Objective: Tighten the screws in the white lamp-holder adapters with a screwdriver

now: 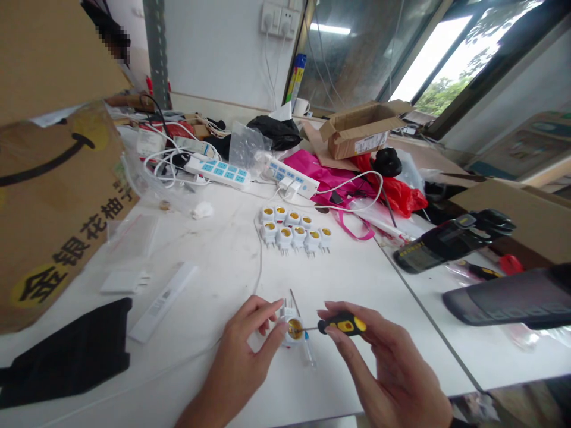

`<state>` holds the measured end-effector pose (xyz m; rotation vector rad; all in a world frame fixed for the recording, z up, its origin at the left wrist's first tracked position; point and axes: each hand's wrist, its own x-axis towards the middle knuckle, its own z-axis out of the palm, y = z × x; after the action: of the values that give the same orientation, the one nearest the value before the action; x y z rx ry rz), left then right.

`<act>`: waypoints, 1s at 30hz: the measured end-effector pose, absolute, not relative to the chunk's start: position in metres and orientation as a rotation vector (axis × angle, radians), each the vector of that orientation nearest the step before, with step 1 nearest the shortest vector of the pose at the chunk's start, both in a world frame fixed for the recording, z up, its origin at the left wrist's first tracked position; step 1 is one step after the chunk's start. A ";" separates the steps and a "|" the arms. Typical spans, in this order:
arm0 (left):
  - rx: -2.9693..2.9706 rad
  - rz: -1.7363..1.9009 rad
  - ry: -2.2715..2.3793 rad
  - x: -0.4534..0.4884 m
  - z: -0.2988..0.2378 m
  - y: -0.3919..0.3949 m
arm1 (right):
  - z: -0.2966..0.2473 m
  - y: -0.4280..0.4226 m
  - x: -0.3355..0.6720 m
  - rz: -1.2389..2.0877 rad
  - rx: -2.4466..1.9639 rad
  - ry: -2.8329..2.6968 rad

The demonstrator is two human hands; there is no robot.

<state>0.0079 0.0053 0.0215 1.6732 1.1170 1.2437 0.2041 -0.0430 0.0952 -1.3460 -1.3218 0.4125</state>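
My left hand [241, 342] pinches a white plug-in lamp socket [289, 340] between thumb and fingers, its brass-coloured inside facing me and its plug pins pointing away. Closed around the black and yellow handle of a screwdriver [345, 325] is my right hand [383, 356]. The thin shaft points left, and its tip reaches into the socket's opening; what it touches inside is too small to tell. A slim tool with a clear handle [310, 355] lies on the table, partly hidden behind the socket. Several similar lamp sockets [298, 232] stand in two rows farther back.
Power strips [218, 170] with tangled cables lie at the back, beside a pink bag [312, 163] and an open cardboard box [361, 131]. Dark bottles [504, 297] lie at right. At left are a large carton [53, 208], a white strip [163, 303] and a black flat object [75, 351].
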 end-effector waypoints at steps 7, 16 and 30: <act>1.700 1.154 1.068 0.013 0.022 0.004 | 0.100 -0.042 0.208 0.389 -1.290 -1.615; 1.697 1.140 1.051 0.013 0.024 0.004 | 0.091 -0.041 0.191 0.187 -1.289 -1.533; 1.662 1.094 1.076 0.014 0.021 0.004 | 0.089 -0.035 0.192 0.419 -1.310 -1.529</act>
<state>0.0136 0.0035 0.0215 1.6618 1.0756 1.0938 0.1920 -0.0354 0.0889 -1.3104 -1.5285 0.4195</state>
